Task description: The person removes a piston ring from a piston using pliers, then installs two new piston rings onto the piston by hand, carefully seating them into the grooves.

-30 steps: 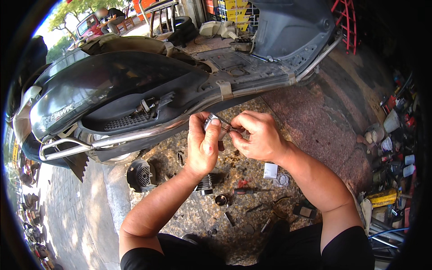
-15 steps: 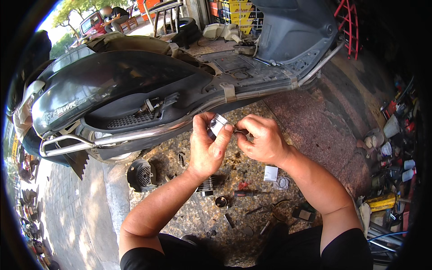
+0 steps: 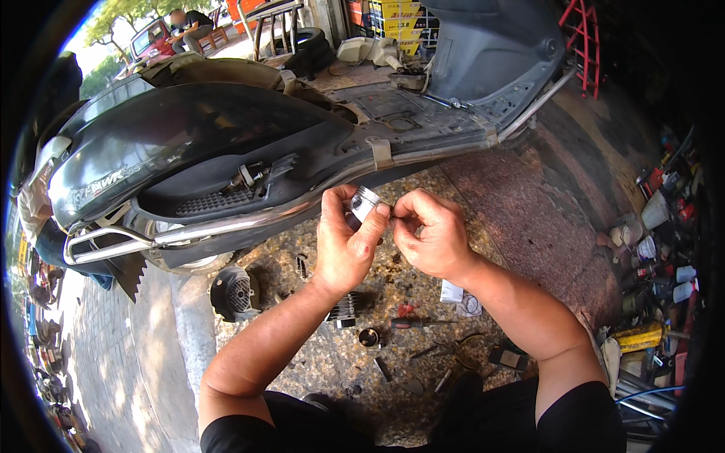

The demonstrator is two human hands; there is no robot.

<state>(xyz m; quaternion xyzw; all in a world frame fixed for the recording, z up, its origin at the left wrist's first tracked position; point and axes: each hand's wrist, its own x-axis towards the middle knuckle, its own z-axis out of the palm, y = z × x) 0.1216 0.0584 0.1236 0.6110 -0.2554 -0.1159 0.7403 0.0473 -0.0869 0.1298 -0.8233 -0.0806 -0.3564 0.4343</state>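
A small silvery piston [image 3: 365,201] with ring grooves near one end is gripped between the thumb and fingers of my left hand [image 3: 341,249], above the stone slab. Close against it, my right hand [image 3: 436,235] pinches thumb and forefinger together at the piston's right side. Whatever lies between those fingertips is too small to make out. Beneath my hands lie a finned engine cylinder [image 3: 344,310], partly covered by my left forearm, a white box [image 3: 451,291] and a screwdriver [image 3: 411,323]. A dark round part [image 3: 369,337] sits near the cylinder.
A black scooter [image 3: 204,136] stands across the far side, its chrome side rail [image 3: 219,232] just beyond my hands. On the slab's left rests a black fan cover [image 3: 236,293]. Pliers [image 3: 464,349] lie nearer me. Clutter with a yellow item [image 3: 639,337] lines the right.
The piston has turned slightly in my left hand, showing more of its grooved side. My right hand has shifted a little left and down, still pinching. The view has moved slightly.
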